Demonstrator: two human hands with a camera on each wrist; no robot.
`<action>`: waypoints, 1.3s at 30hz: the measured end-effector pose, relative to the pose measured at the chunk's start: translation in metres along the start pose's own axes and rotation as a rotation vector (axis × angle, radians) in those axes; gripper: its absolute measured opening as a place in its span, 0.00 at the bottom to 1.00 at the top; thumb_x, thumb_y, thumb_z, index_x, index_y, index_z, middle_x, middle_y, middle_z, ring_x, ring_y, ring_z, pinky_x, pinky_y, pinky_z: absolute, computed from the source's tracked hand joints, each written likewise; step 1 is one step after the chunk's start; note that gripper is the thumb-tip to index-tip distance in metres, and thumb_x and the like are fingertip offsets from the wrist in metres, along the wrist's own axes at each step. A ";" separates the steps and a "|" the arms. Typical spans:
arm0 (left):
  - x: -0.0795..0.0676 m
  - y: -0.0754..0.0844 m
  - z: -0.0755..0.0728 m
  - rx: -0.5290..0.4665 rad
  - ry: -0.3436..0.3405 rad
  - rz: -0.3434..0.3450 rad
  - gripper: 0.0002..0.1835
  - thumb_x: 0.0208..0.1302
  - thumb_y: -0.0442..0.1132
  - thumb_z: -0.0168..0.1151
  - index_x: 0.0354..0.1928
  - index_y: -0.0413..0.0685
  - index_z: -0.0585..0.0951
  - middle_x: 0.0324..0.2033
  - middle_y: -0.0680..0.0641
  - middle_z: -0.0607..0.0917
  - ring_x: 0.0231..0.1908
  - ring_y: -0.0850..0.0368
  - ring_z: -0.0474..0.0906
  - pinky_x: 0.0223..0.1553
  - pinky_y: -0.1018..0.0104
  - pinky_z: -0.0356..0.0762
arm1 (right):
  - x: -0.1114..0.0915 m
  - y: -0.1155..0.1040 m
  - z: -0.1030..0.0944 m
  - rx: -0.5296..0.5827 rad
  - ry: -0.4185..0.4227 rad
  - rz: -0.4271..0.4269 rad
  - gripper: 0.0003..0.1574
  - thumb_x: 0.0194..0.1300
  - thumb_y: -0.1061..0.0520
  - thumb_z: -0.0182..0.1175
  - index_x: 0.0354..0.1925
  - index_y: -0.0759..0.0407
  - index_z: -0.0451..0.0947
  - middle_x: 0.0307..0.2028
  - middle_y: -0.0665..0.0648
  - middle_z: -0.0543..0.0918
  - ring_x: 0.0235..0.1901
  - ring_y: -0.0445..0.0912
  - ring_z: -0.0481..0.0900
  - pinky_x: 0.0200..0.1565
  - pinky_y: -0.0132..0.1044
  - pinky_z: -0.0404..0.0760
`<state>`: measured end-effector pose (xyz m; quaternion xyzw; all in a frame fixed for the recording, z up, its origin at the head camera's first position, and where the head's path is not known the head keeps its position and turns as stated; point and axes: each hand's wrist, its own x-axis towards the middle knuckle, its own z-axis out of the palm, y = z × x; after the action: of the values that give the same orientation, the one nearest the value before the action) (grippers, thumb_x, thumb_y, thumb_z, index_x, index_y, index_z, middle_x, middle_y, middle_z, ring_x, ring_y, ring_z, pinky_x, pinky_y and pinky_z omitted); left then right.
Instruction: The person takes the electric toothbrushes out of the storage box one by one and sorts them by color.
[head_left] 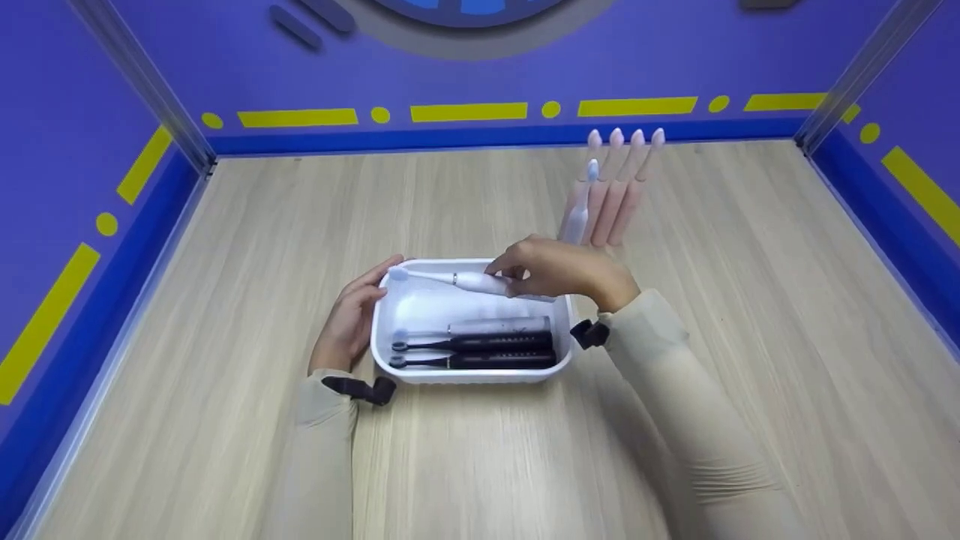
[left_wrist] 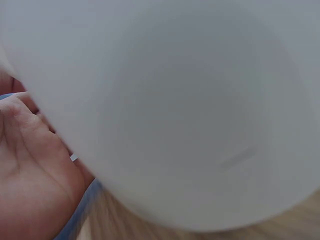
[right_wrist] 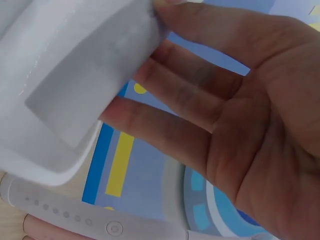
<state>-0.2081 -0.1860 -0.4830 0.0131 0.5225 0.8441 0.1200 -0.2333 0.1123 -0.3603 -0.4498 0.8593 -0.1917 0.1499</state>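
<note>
My right hand [head_left: 559, 270] pinches the handle of a white electric toothbrush [head_left: 480, 283], lying crosswise above the back part of a white plastic basket [head_left: 465, 379]. Its pale brush head [head_left: 398, 274] points left, by the basket's back left corner. In the right wrist view, the thumb and fingers grip the toothbrush handle [right_wrist: 95, 75]. With fingers round the left end, my left hand [head_left: 349, 319] holds the basket. Inside, toward the front, lie a silver-grey toothbrush [head_left: 499, 325] and two black toothbrushes [head_left: 502, 343], heads leftward.
Behind my right hand, several pink toothbrushes [head_left: 621, 214] stand upright in a row, with a white toothbrush [head_left: 578, 217] in front of them. Blue panels [head_left: 480, 82] with yellow marks border the wooden tabletop [head_left: 300, 217] at the back and sides.
</note>
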 end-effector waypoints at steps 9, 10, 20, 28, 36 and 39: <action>-0.001 -0.001 -0.001 0.013 -0.002 -0.017 0.32 0.63 0.25 0.36 0.71 0.34 0.57 0.73 0.43 0.58 0.70 0.51 0.56 0.68 0.61 0.58 | -0.011 0.008 -0.004 0.023 0.108 -0.017 0.22 0.62 0.63 0.60 0.56 0.59 0.79 0.43 0.56 0.86 0.43 0.46 0.83 0.49 0.42 0.81; -0.001 -0.001 -0.001 0.007 -0.006 -0.019 0.32 0.63 0.25 0.36 0.71 0.34 0.57 0.73 0.43 0.58 0.70 0.51 0.56 0.68 0.61 0.58 | -0.013 0.009 -0.005 0.028 0.125 -0.032 0.22 0.62 0.64 0.61 0.56 0.59 0.79 0.43 0.57 0.86 0.43 0.46 0.83 0.49 0.43 0.81; 0.000 -0.001 0.000 -0.006 0.004 -0.007 0.31 0.63 0.25 0.36 0.71 0.34 0.58 0.72 0.41 0.60 0.70 0.52 0.58 0.68 0.64 0.59 | -0.027 0.022 -0.005 0.111 0.298 -0.064 0.23 0.60 0.63 0.64 0.55 0.61 0.80 0.46 0.59 0.86 0.43 0.48 0.83 0.45 0.43 0.83; -0.001 -0.001 0.000 0.005 0.003 -0.008 0.31 0.63 0.25 0.37 0.71 0.34 0.58 0.73 0.42 0.59 0.72 0.52 0.53 0.73 0.58 0.48 | -0.038 0.035 0.000 0.247 0.465 -0.133 0.23 0.59 0.65 0.64 0.55 0.63 0.79 0.43 0.59 0.86 0.45 0.48 0.84 0.46 0.39 0.83; -0.001 0.000 0.000 0.008 0.005 -0.008 0.31 0.64 0.25 0.36 0.71 0.34 0.58 0.73 0.43 0.59 0.71 0.53 0.55 0.71 0.62 0.54 | -0.046 0.044 0.003 0.303 0.580 -0.122 0.23 0.58 0.65 0.65 0.54 0.64 0.79 0.45 0.60 0.86 0.44 0.46 0.83 0.41 0.33 0.84; -0.001 0.000 0.000 -0.003 0.011 -0.013 0.31 0.63 0.25 0.36 0.71 0.34 0.59 0.72 0.43 0.61 0.69 0.53 0.59 0.66 0.65 0.62 | -0.050 0.047 0.005 0.314 0.626 -0.115 0.22 0.58 0.67 0.65 0.52 0.67 0.79 0.44 0.62 0.85 0.44 0.45 0.83 0.40 0.29 0.83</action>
<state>-0.2075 -0.1858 -0.4828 0.0047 0.5220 0.8441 0.1227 -0.2376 0.1771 -0.3827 -0.3885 0.7969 -0.4581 -0.0643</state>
